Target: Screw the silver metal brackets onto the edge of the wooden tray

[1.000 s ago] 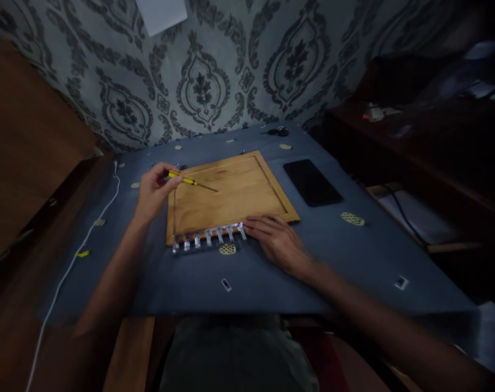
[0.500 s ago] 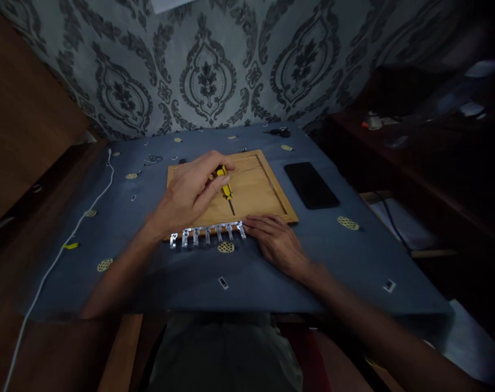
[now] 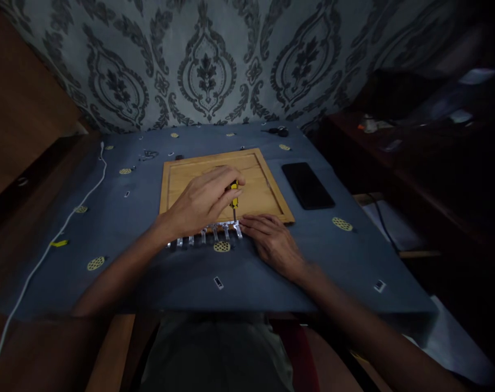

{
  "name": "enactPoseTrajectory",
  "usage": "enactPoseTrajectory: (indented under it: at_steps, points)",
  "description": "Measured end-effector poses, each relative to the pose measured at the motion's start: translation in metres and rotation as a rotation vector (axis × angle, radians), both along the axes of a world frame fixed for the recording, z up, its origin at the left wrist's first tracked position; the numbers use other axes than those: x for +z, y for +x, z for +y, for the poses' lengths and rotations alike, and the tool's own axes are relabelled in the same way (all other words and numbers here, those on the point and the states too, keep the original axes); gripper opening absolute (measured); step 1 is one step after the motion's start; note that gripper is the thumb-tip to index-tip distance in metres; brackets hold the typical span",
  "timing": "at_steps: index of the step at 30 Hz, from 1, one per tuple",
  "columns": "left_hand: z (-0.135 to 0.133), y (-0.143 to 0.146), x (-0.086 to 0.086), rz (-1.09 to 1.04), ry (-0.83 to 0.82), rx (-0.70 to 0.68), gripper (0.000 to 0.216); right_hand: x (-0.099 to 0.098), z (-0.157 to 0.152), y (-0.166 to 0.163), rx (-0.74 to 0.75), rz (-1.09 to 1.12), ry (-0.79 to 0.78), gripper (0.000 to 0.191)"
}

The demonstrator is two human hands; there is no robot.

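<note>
My left hand (image 3: 204, 201) is closed around the yellow-and-black handle of a screwdriver (image 3: 234, 200). The shaft points down, and its tip meets the right end of a shiny metal strip with several hook-like prongs (image 3: 215, 233). That strip lies along the near edge of a framed wooden board (image 3: 214, 166), its prongs pointing toward me. Beside the strip's right end rests my right hand (image 3: 274, 242), low on the board's edge and the cloth. Its fingers lie stretched out together, fingertips at the strip's end; whether they pinch anything small is hidden.
A black phone (image 3: 308, 185) lies right of the board on the blue tablecloth (image 3: 263, 294). A white cable (image 3: 63, 239) with a yellow tag (image 3: 60, 243) runs down the left side. Dark keys or a plug (image 3: 277, 132) sit at the back. Patterned wallpaper (image 3: 206, 71) rises behind.
My left hand has brought the screwdriver down and toward me, from above the board to the strip's right end. The shaft is now more upright. My right hand stays by the strip.
</note>
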State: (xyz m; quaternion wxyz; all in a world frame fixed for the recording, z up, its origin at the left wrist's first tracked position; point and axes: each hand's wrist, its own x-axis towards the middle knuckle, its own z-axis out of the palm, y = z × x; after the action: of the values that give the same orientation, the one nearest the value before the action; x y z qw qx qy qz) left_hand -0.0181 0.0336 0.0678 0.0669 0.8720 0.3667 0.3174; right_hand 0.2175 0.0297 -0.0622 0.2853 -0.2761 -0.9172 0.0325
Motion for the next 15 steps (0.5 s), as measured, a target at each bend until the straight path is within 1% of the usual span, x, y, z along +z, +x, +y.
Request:
enactPoseTrajectory:
  at_steps: [3, 12, 15]
  points:
    - [0.0002, -0.0001, -0.0005, -0.002, -0.011, 0.008, 0.015, 0.0001, 0.0001, 0.0, 0.005, 0.0, 0.009, 0.045]
    - [0.0005, -0.0011, -0.0008, -0.005, -0.012, 0.006, 0.015, 0.0015, -0.0002, 0.0, 0.012, 0.013, 0.006, 0.042]
    - [0.0003, -0.0009, -0.0005, -0.004, -0.031, 0.004, 0.015, 0.0013, -0.0003, -0.0001, 0.01, 0.013, -0.005, 0.045]
